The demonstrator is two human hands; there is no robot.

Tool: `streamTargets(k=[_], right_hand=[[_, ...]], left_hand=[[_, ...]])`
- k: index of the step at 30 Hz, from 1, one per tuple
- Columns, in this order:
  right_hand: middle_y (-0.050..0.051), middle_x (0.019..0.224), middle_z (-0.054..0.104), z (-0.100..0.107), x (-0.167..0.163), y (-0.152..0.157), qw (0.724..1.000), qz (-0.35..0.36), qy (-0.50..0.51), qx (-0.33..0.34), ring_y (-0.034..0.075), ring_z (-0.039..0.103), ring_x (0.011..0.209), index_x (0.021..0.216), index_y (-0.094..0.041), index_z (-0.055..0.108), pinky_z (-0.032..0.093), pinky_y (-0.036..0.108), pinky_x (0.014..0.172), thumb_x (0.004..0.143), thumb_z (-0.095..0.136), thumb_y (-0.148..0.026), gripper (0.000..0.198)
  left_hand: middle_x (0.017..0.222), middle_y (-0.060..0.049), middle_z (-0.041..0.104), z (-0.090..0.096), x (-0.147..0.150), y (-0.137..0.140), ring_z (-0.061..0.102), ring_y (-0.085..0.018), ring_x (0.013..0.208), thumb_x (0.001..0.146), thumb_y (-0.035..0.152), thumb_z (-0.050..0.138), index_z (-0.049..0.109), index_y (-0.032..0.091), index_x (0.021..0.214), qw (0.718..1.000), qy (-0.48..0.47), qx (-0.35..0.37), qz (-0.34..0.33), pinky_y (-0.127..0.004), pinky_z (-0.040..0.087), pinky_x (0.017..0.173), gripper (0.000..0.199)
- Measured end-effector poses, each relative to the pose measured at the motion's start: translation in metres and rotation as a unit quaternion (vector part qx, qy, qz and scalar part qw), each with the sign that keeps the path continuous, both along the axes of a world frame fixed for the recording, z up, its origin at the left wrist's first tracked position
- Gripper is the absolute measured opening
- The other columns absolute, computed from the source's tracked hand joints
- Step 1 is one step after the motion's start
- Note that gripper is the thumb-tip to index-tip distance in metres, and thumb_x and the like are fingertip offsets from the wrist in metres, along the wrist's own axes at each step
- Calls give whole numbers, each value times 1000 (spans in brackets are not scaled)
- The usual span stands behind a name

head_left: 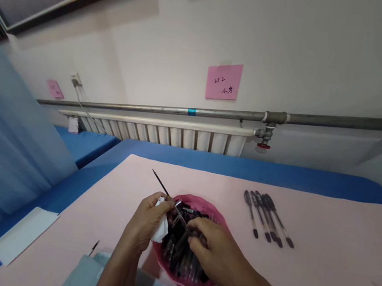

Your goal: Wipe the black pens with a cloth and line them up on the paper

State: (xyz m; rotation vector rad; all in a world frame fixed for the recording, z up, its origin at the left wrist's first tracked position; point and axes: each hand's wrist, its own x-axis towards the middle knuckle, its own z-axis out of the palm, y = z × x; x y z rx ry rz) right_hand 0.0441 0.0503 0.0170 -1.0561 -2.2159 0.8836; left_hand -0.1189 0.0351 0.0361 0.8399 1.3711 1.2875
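My left hand is closed, pinching a thin black pen refill whose tip points up and to the left. A crumpled white tissue is tucked in the same hand. My right hand is closed on the lower end of a clear pen barrel, which lies in line with the refill. Whether the refill sits inside the barrel I cannot tell. Both hands are above a pink basket filled with black and clear pen parts.
Several capped pens lie side by side on the pink cloth at right. A white sheet lies at left, and another pen tip shows near the blue-grey clothing. A radiator and pipe run along the wall.
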Motion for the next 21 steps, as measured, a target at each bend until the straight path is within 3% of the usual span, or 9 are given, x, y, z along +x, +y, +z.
streamTargets(k=[21], right_hand=[[0, 77, 61, -2, 1, -1, 1000, 0, -8, 6, 16, 56, 72, 79, -21, 58, 42, 32, 65, 73, 46, -6, 20]], left_hand=[[49, 5, 53, -3, 0, 1, 46, -8, 43, 63, 31, 65, 55, 17, 64, 1000, -9, 7, -4, -19, 31, 43, 17]])
